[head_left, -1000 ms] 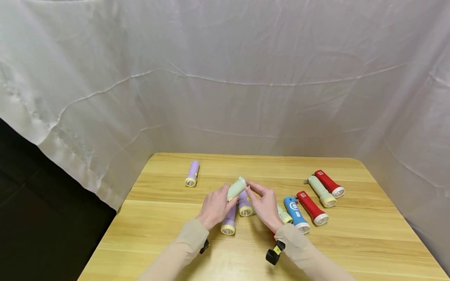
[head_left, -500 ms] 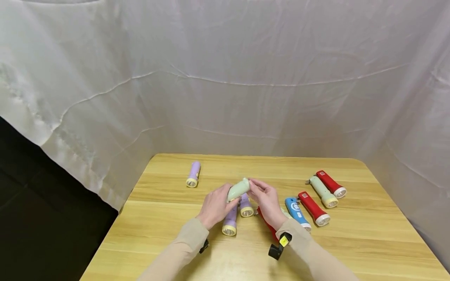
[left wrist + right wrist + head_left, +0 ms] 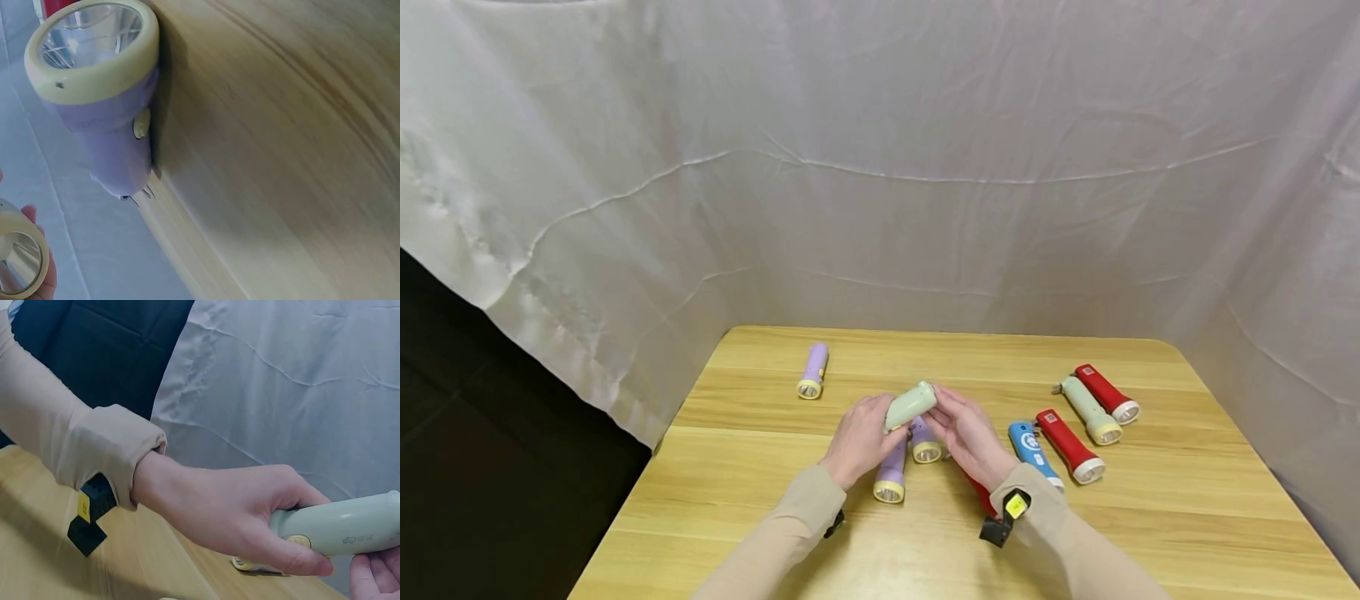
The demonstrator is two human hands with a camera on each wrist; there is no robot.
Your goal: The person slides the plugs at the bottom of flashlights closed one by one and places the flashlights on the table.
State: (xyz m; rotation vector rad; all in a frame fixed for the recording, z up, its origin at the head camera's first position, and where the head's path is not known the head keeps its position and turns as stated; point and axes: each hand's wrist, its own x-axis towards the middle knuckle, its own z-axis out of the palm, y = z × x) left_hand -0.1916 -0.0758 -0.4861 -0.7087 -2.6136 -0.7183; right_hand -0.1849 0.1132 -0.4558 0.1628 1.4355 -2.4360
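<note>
A pale green flashlight is held up over the middle of the table, tilted, its tail end up and to the right. My left hand grips it around the head half; in the right wrist view the thumb lies beside the round yellow switch. My right hand holds the tail end between its fingers. The left wrist view shows the flashlight's yellow-rimmed lens end with fingers behind it. Two purple flashlights with yellow rims lie beneath the hands, one nearer and one farther back.
Another purple flashlight lies at the back left. On the right are a blue flashlight, a red one, a green one and a second red one. A further red flashlight is partly covered by the right wrist.
The green flashlight has swung a little closer to level. My right hand has turned at the wrist and shifted slightly right, now covering the green flashlight that lay beside the blue one.
</note>
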